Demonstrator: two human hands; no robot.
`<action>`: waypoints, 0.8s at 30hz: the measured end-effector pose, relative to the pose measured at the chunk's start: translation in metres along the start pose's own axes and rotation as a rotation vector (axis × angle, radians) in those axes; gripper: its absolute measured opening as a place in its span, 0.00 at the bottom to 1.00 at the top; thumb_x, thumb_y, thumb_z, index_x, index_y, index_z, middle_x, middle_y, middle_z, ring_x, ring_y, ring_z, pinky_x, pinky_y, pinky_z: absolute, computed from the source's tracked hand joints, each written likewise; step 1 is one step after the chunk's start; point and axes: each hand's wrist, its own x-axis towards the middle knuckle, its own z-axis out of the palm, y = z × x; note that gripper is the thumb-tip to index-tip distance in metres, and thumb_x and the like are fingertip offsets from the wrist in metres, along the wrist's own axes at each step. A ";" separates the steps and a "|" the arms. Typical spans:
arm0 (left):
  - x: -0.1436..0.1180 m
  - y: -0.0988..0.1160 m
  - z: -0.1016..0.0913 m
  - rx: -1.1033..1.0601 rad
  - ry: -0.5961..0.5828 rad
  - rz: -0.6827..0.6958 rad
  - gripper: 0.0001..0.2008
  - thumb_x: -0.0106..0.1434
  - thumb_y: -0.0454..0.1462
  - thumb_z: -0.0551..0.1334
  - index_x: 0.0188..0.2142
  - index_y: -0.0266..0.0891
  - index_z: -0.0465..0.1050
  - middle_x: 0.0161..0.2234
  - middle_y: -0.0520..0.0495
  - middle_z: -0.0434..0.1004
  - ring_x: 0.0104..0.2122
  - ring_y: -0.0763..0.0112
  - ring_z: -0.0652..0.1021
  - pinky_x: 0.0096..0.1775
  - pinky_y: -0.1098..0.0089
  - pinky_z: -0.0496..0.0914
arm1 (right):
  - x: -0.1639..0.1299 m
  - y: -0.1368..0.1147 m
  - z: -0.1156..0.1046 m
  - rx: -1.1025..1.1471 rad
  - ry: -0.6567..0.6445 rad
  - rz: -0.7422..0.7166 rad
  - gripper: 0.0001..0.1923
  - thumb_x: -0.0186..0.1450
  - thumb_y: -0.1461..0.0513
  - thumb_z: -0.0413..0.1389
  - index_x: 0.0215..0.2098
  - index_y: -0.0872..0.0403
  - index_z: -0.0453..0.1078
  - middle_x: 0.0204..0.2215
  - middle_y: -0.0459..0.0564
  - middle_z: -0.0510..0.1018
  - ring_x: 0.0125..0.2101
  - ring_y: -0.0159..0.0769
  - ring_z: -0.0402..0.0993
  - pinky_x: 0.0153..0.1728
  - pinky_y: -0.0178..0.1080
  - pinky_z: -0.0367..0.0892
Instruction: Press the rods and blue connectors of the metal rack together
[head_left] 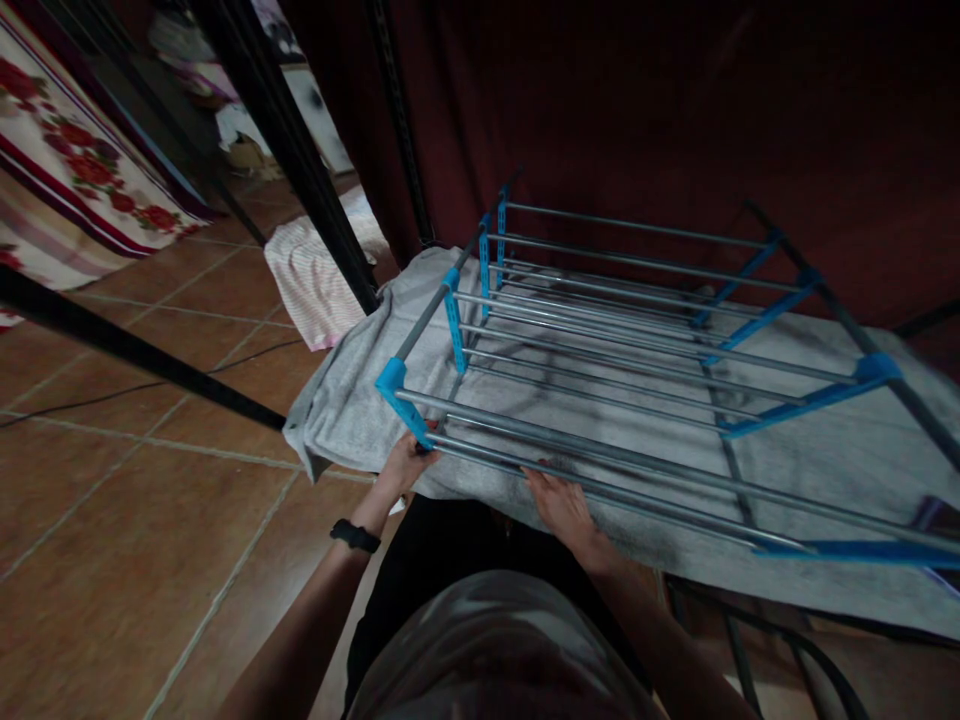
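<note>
Standing along the cloth's point(352, 400) near edge, the rack point(600, 326) should handle light and stiff, its rods slick; the near-left bracket point(408, 411) seems the surer hold. The left hand point(403, 466) pinches it; the right hand point(562, 506) touches the near rod point(480, 454), closure unclear.

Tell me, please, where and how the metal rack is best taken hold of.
On the rack, I'd probably grip the upper front tube from the person's side, hands spread apart: it is straight, slim enough to wrap fingers round, and runs along the near edge.
</note>
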 end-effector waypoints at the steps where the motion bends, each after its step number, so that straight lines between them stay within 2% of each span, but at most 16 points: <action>1: 0.001 0.001 -0.002 -0.007 -0.026 -0.009 0.26 0.42 0.45 0.72 0.41 0.39 0.73 0.34 0.49 0.77 0.35 0.63 0.77 0.45 0.59 0.73 | 0.000 0.000 0.000 0.008 -0.009 -0.002 0.22 0.73 0.62 0.43 0.62 0.46 0.66 0.57 0.53 0.73 0.53 0.44 0.74 0.52 0.43 0.68; 8: 0.007 0.012 -0.012 -0.001 -0.188 -0.044 0.28 0.40 0.45 0.74 0.41 0.39 0.73 0.35 0.47 0.78 0.38 0.60 0.78 0.46 0.58 0.73 | 0.001 0.001 -0.001 0.002 -0.050 0.011 0.22 0.74 0.61 0.43 0.62 0.46 0.66 0.60 0.54 0.70 0.56 0.44 0.72 0.54 0.44 0.67; 13: 0.009 0.010 -0.011 0.010 -0.135 -0.026 0.27 0.41 0.42 0.73 0.42 0.39 0.73 0.31 0.49 0.77 0.33 0.60 0.78 0.38 0.60 0.74 | -0.002 0.000 0.004 0.030 0.001 0.046 0.21 0.73 0.62 0.47 0.61 0.46 0.67 0.59 0.53 0.72 0.54 0.45 0.73 0.53 0.44 0.67; 16: 0.009 0.010 -0.010 0.012 -0.121 -0.011 0.25 0.43 0.42 0.72 0.41 0.38 0.73 0.31 0.47 0.77 0.32 0.59 0.77 0.38 0.60 0.74 | -0.001 -0.002 0.003 0.038 0.037 0.021 0.21 0.72 0.62 0.47 0.62 0.45 0.67 0.58 0.53 0.73 0.54 0.45 0.73 0.55 0.47 0.66; 20: 0.008 0.015 -0.011 0.038 -0.101 -0.008 0.27 0.42 0.45 0.73 0.41 0.39 0.73 0.31 0.48 0.79 0.34 0.58 0.77 0.40 0.58 0.75 | -0.008 0.000 -0.002 0.116 0.146 -0.067 0.24 0.71 0.64 0.47 0.63 0.44 0.64 0.57 0.50 0.73 0.57 0.42 0.69 0.60 0.49 0.62; 22: 0.008 0.019 -0.012 0.088 -0.085 -0.003 0.27 0.39 0.49 0.73 0.38 0.40 0.74 0.34 0.47 0.80 0.37 0.55 0.78 0.43 0.57 0.75 | -0.023 0.007 -0.002 0.174 0.233 -0.057 0.25 0.70 0.65 0.46 0.64 0.45 0.64 0.57 0.51 0.73 0.57 0.43 0.68 0.60 0.49 0.61; 24: 0.007 0.021 -0.014 0.134 -0.081 0.000 0.29 0.38 0.52 0.73 0.37 0.40 0.74 0.36 0.46 0.81 0.39 0.52 0.79 0.46 0.55 0.75 | -0.050 0.021 0.002 0.253 0.332 -0.004 0.23 0.70 0.66 0.44 0.60 0.46 0.68 0.53 0.51 0.76 0.54 0.42 0.70 0.57 0.48 0.65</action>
